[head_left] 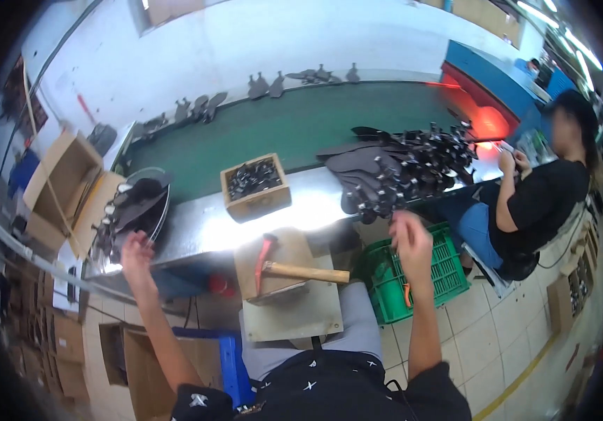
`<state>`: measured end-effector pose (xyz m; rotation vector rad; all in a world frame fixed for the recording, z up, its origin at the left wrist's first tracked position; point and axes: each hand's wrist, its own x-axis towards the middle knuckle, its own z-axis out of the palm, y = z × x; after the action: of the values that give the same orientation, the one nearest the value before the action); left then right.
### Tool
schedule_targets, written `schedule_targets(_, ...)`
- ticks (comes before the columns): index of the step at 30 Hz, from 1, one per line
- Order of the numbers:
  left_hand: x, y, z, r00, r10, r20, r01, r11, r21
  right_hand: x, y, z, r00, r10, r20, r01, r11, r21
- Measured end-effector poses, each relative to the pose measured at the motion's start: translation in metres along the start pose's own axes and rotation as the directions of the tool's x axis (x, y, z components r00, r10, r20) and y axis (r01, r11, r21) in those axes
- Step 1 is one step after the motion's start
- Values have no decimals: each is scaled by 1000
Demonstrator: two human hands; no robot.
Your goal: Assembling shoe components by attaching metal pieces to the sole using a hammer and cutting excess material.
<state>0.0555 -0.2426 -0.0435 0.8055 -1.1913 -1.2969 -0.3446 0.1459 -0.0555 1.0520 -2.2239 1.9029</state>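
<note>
We raise our left hand (137,254), fingers spread and holding nothing, just beside the round metal basin of dark shoe pieces (133,207). Our right hand (411,241) pinches narrowly at the pile of dark insoles with clips (393,172). The wooden-handled hammer with red head (291,268) lies between, on our lap board

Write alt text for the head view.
A seated person's right hand reaches a heap of dark shoe soles on a steel bench; the left hand reaches soles in a round tray. A hammer lies between.
</note>
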Motion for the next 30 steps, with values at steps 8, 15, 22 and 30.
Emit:
schedule_targets(8, -106, -14, 74, 930, -209, 301, 142, 963, 230, 173, 36, 29, 960, -187, 208, 280, 618, -735)
schedule_targets(15, -163, 48, 148, 709, 472, 523, -702, 400, 589, 68, -114, 122, 844, 9, 537, -351, 766, 538)
schedule_targets(22, -173, 35, 117, 685, 510, 519, -717, 597, 359, -17, -116, 126, 777, -499, 384, 434, 866, 247)
schedule_targets(30, -166, 61, 145, 948, 82, 309, -55, 994, -95, -79, 27, 61, 780, 86, 620, 355, 756, -551)
